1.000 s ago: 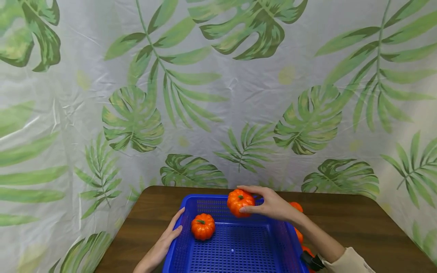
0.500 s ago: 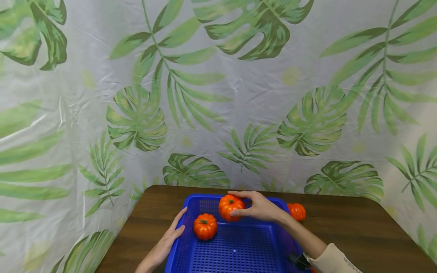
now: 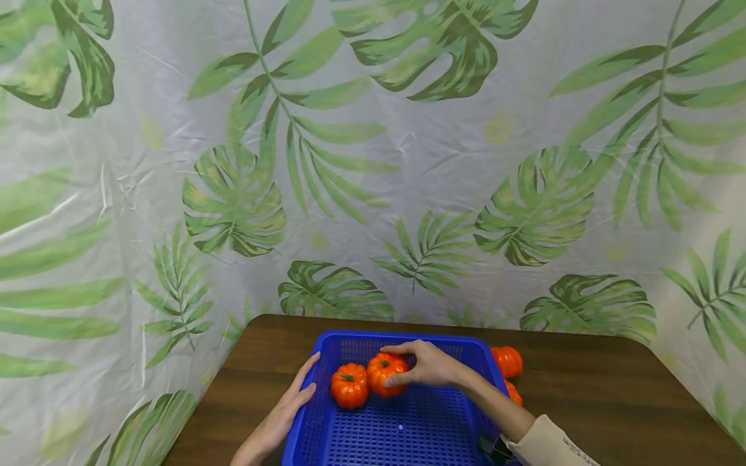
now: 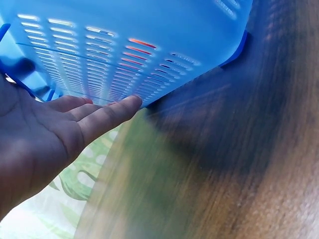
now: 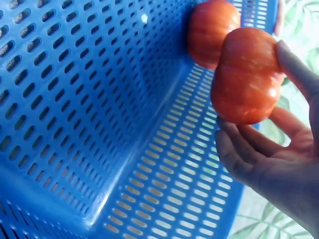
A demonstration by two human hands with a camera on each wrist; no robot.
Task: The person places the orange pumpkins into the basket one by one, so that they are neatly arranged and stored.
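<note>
**Pumpkins in and beside a blue basket**

Pumpkins number four in view: two inside the blue basket [image 3: 402, 427] and two on the wooden table [image 3: 612, 382] just right of it. The right hand [image 3: 431, 366] curls its fingers and thumb round one small orange pumpkin [image 3: 384, 374], holding it at the far left of the basket, just beside or touching the resting pumpkin [image 3: 350, 386]. Both are ribbed, glossy orange, with a short green stem on top; the right wrist view shows the held one's smooth pale-streaked underside against the fingertips [image 5: 294, 64]. The outside pumpkins [image 3: 506, 361] sit near the basket's far right corner, one nearer and partly hidden behind the wall. The left hand [image 3: 285, 411] lies flat with fingers straight against the basket's left wall, gripping nothing. A leaf-print curtain [image 3: 373, 162] hangs behind the table.
</note>
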